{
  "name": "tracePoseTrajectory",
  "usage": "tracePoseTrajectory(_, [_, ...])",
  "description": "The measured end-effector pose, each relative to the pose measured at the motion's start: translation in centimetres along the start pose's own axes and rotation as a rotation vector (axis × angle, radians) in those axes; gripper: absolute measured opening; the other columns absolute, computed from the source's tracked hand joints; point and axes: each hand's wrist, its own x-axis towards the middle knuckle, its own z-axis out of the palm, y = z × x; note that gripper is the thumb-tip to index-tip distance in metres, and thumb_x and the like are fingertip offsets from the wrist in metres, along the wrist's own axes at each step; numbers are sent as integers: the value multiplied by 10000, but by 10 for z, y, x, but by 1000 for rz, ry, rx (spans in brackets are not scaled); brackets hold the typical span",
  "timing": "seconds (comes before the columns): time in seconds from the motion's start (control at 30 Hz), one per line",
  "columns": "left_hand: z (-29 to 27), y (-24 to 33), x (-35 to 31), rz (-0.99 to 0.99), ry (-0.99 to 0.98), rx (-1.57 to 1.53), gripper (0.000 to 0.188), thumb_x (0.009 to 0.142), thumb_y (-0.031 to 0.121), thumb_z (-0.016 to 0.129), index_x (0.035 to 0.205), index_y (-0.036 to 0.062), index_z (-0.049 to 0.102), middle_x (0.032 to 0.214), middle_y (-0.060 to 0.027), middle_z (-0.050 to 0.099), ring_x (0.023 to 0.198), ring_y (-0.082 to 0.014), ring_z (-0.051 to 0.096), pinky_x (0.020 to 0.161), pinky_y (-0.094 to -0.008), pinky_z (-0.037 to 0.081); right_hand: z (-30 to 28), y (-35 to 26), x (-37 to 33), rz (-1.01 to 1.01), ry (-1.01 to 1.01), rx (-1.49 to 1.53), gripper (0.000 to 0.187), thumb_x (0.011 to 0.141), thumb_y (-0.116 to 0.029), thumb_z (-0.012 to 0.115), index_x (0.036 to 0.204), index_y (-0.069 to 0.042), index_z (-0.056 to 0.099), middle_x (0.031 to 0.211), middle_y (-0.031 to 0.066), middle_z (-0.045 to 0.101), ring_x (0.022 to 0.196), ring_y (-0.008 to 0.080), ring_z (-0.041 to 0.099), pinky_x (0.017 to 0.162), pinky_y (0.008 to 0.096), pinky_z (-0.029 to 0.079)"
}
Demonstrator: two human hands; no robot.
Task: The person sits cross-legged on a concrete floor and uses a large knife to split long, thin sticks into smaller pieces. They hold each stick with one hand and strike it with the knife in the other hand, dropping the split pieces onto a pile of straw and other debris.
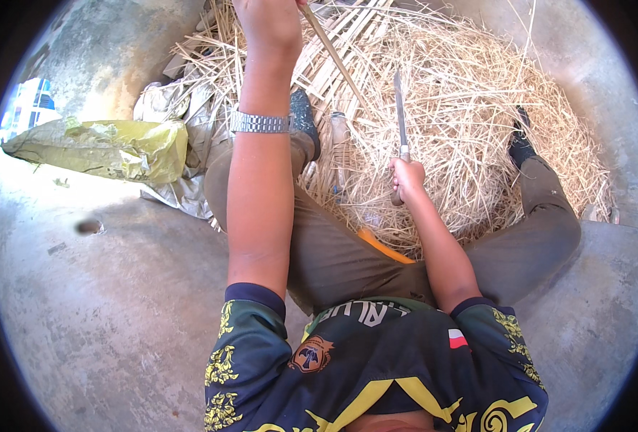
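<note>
Right hand (407, 178) wraps knife (401, 115), centre, blade outward, likely for safety. Left hand (270, 20), top, at stick (331, 52); grip cropped, can't tell.

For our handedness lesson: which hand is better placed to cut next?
Probably the right hand: it holds a long metal knife; the left hand, partly out of view, seems to hold a thin tan strip.

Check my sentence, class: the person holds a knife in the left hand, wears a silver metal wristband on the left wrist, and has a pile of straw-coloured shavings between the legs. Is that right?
Not quite: the head view shows the knife in the right hand; the left hand holds a thin strip. The rest stands.
</note>
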Motion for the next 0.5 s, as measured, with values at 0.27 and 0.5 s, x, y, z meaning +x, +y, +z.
tracePoseTrajectory(0.27, [-11,-19,16,52,7,-169,477,1094,531,424,918,98,517,695,34,432,611,-103,426,582,-256,384,-2,-63,-68,-359,-87,-57,181,870,-154,667,757,-43,580,594,17,554,441,108,485,391,307,370])
tracePoseTrajectory(0.5, [-3,-13,12,33,-37,-152,498,1074,571,437,846,128,453,645,46,358,527,-80,336,487,-251,289,11,-17,-56,-348,-153,-263,242,833,-190,701,684,-28,602,593,37,581,531,155,550,530,372,444])
